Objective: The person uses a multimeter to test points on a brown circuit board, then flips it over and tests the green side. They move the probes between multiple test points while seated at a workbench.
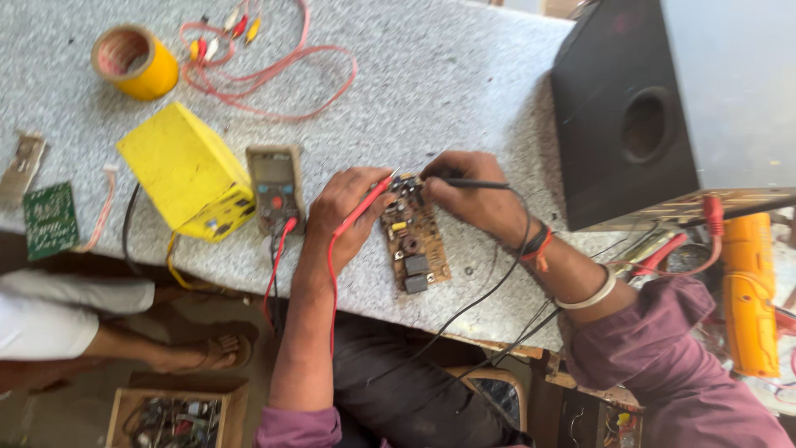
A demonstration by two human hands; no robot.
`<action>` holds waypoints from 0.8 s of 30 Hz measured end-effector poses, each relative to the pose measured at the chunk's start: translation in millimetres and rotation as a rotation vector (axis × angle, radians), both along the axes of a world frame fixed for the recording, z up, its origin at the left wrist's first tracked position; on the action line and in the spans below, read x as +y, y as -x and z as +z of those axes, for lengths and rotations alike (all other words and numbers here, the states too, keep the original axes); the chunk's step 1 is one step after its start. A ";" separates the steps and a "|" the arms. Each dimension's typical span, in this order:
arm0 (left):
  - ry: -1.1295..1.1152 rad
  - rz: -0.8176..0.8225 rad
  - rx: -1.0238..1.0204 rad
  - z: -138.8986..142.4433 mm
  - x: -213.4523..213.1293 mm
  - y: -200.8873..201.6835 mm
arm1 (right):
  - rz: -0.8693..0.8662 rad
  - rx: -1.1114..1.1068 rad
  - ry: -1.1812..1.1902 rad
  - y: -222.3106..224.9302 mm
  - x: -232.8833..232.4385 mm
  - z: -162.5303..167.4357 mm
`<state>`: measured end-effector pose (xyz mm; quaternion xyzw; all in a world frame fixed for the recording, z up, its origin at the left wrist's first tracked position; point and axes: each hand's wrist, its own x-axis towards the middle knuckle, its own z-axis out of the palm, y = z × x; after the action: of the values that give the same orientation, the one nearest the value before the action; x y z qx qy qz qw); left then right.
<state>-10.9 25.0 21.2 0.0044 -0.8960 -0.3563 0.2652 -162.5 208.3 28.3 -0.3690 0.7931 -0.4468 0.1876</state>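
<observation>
A brown circuit board point(416, 241) with black parts lies on the speckled stone bench point(448, 75). My left hand point(347, 209) holds a red test probe point(363, 207), its tip touching the board's upper end. My right hand point(473, 197) holds a black test probe point(474, 184), tip also on the board's upper end. Red and black leads run from the probes down over the bench edge. A small grey multimeter point(276, 187) lies just left of my left hand, its red lead plugged in.
A yellow box point(187, 170) sits beside the multimeter. A yellow tape roll point(135, 60), red clip leads point(265, 70) and a green circuit board point(50, 220) lie further left. A black speaker cabinet point(638, 108) stands right. Another person's sandalled foot point(203, 355) is below.
</observation>
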 end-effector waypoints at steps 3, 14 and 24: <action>0.019 0.001 0.015 1.2 -0.3 0.5 | 0.035 0.012 0.052 0.1 -0.2 -1.2; 0.046 0.032 -0.011 -3.0 -3.4 0.2 | 0.051 -0.046 0.058 1.5 -5.0 -7.8; 0.083 0.048 -0.008 -12.7 -9.2 1.9 | 0.063 -0.043 0.042 -0.8 -9.7 -5.4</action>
<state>-12.8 15.7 8.5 0.0163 -0.9105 -0.3125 0.2702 -161.7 198.6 22.9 -0.3877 0.7675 -0.4650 0.2108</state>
